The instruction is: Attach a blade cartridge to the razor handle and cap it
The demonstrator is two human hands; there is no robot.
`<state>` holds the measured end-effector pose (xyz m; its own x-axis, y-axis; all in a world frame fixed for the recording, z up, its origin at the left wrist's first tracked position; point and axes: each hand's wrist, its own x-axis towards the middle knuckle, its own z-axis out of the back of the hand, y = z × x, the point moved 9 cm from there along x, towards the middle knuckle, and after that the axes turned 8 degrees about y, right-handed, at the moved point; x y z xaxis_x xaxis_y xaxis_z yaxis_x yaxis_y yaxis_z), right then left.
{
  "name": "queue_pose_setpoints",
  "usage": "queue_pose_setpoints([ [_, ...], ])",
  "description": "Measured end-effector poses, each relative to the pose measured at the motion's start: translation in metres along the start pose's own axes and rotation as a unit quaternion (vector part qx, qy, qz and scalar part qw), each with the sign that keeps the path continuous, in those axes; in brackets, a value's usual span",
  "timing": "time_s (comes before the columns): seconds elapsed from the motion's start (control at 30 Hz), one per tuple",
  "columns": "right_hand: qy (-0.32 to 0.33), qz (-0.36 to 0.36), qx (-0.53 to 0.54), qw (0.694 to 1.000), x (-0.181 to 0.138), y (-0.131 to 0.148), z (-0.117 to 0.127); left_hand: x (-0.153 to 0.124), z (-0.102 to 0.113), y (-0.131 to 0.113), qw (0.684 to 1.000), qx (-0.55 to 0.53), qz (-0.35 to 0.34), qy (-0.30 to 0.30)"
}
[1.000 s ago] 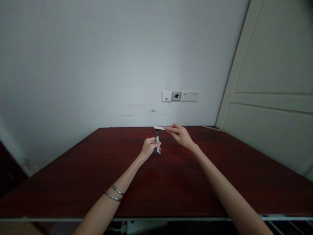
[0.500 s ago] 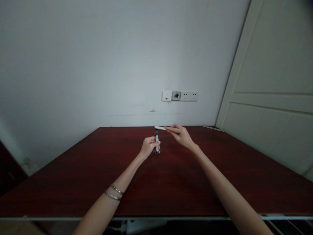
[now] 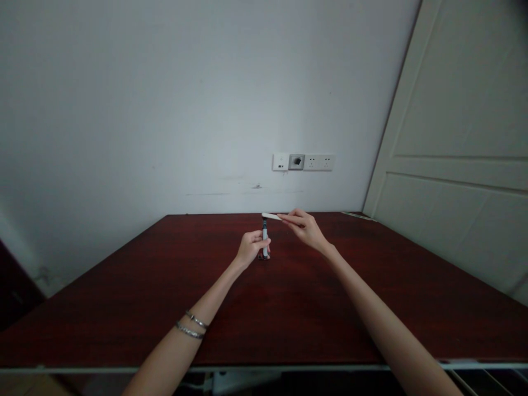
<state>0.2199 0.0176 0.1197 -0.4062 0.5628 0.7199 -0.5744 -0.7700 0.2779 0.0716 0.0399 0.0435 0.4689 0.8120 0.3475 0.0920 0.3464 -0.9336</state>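
Observation:
What looks like a small folding stand [image 3: 265,235] is upright at the far middle of the table, with a white post and a dark upper part. A flat white top piece [image 3: 270,216] juts rightward from the post's upper end, seen almost edge-on. My left hand [image 3: 249,247] is closed around the post, its thumb across the front. With fingers pinched, my right hand [image 3: 303,226] grips the right end of the top piece. Beneath the left fingers shows a small dark and pinkish base, partly hidden. Whether the top piece is joined to the post I cannot tell.
The dark red wooden table [image 3: 140,308] reaches back to a pale wall [image 3: 165,110]. Sockets and switches [image 3: 303,162] sit low on that wall. A white panelled door [image 3: 457,159] stands along the right, and a thin strip [image 3: 358,216] lies at the back right corner.
Both hands keep their grips, and the stand stays almost where it was. The view has shifted very slightly.

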Motion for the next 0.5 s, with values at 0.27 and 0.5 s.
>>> queue_pose_setpoints([
  [0.27, -0.022, -0.008, 0.006, 1.0, -0.001, -0.002, 0.006, 0.0, 0.002, -0.002, 1.0, 0.001, -0.012, -0.009],
  [0.5, -0.01, -0.022, -0.021, 0.999, -0.006, -0.016, 0.005, -0.001, 0.007, -0.011, 0.999, 0.017, -0.035, -0.026],
])
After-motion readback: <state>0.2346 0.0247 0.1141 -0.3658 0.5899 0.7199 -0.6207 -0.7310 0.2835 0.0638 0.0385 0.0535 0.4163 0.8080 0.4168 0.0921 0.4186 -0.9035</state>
